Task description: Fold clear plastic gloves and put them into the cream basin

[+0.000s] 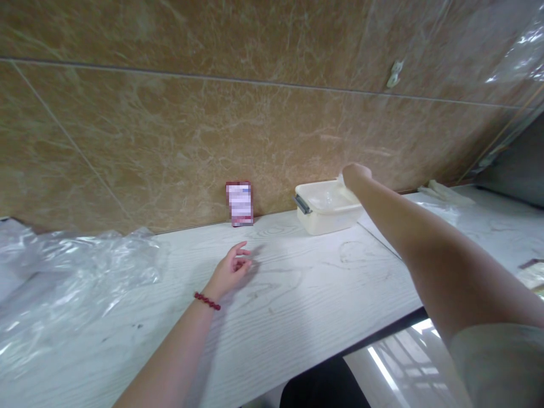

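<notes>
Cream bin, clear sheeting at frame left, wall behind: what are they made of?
Cream bin: probably molded plastic, satin; smooth sides, rounded corners, grey clip at one end.
Clear sheeting: likely thin plastic film, glossy; see-through, crumpled, bright highlights.
Wall: brown veined tile with straight seams, slight sheen; natural stone or printed ceramic, can't tell.

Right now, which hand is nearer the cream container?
The right hand, at the back right corner of the cream container. The left hand, on the arm with the red beaded bracelet, is clearly farther off to the left.
</notes>
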Action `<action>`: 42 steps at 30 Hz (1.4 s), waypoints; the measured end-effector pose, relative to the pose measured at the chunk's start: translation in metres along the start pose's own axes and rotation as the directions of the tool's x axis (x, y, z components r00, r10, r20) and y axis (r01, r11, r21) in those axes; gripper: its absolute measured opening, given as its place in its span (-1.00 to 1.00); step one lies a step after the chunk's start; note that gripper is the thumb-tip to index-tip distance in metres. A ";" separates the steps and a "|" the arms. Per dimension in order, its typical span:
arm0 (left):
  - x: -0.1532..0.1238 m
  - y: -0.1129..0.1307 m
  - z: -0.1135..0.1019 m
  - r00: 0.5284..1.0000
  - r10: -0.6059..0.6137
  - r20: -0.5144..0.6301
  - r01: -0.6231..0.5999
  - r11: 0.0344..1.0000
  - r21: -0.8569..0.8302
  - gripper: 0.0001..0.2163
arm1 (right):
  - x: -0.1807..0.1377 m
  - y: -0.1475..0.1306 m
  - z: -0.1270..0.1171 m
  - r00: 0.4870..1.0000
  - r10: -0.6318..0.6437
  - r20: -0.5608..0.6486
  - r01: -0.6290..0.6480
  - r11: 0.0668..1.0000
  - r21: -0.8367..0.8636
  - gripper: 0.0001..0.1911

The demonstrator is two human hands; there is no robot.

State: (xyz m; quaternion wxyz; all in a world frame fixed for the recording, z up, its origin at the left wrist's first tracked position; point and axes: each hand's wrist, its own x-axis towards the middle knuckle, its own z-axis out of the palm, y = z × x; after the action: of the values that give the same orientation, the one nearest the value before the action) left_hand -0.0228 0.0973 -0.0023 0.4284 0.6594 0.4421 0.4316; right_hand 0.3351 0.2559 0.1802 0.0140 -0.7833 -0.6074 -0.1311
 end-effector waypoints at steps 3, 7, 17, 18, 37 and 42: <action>0.000 -0.001 -0.001 1.000 -0.004 0.006 0.004 1.000 0.009 -0.55 | 0.003 -0.006 0.017 0.997 0.031 0.066 -0.031 1.000 -0.006 -0.74; 0.000 -0.002 -0.001 1.000 0.003 0.005 -0.003 0.999 0.034 -0.55 | 0.011 -0.007 0.031 0.984 0.071 0.164 -0.072 0.997 -0.005 -0.69; 0.000 0.000 -0.001 1.000 0.011 0.007 -0.012 0.996 0.088 -0.56 | 0.031 -0.002 0.044 0.826 0.102 0.555 -0.161 0.985 0.058 -0.95; 0.000 0.000 -0.001 1.000 0.012 0.006 -0.013 0.995 0.096 -0.56 | 0.030 -0.001 0.045 0.821 0.097 0.563 -0.171 0.982 0.081 -0.94; 0.000 -0.001 -0.002 1.000 0.002 -0.013 -0.001 0.995 0.095 -0.58 | 0.001 0.015 0.048 0.843 0.016 0.538 -0.347 0.779 0.522 -0.56; 0.000 -0.002 -0.002 1.000 0.011 -0.013 -0.010 0.995 0.104 -0.60 | -0.002 0.018 0.041 0.856 -0.037 0.515 -0.260 0.831 0.492 -0.80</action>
State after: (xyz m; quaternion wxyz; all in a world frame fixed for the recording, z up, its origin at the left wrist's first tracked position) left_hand -0.0251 0.0985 -0.0032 0.3881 0.6801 0.4634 0.4149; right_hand 0.3599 0.2570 0.1429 0.0851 -0.7881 -0.5526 0.2575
